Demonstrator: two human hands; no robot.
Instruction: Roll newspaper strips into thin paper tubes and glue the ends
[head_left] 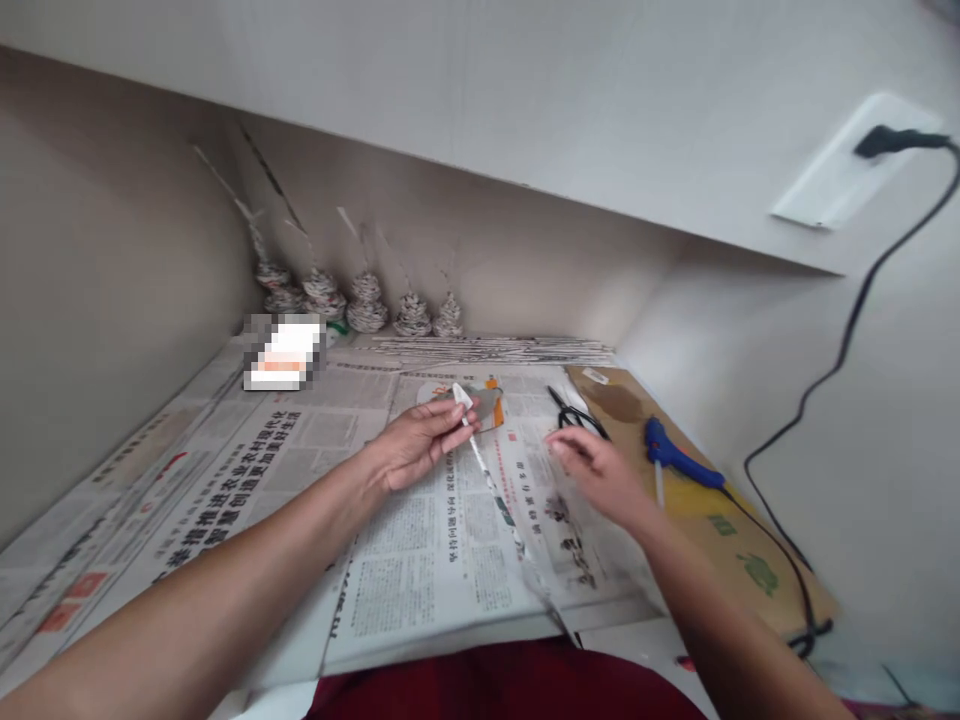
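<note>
My left hand (pixel 424 440) is closed, thumb and fingers pinching a rolled newspaper tube (pixel 491 482) near its white, flattened upper end. The thin tube slants down to the right toward the table's front edge. My right hand (pixel 600 470) is off to the right of the tube, apart from it. Its fingers are loosely bent, and I see nothing held in them. Just beyond that hand lie black-handled scissors (pixel 570 408), partly hidden by it. Behind my left fingertips is a grey and orange flat piece (pixel 489 405), partly covered.
Newspaper sheets (pixel 247 480) cover the table. Several woven paper gourd shapes (pixel 367 300) stand along the back wall, beside a bundle of paper tubes (pixel 495 350). A blurred-out bright device (pixel 285 352) lies left. A blue glue gun (pixel 679 460) rests on cardboard (pixel 720 545), its cord trailing right.
</note>
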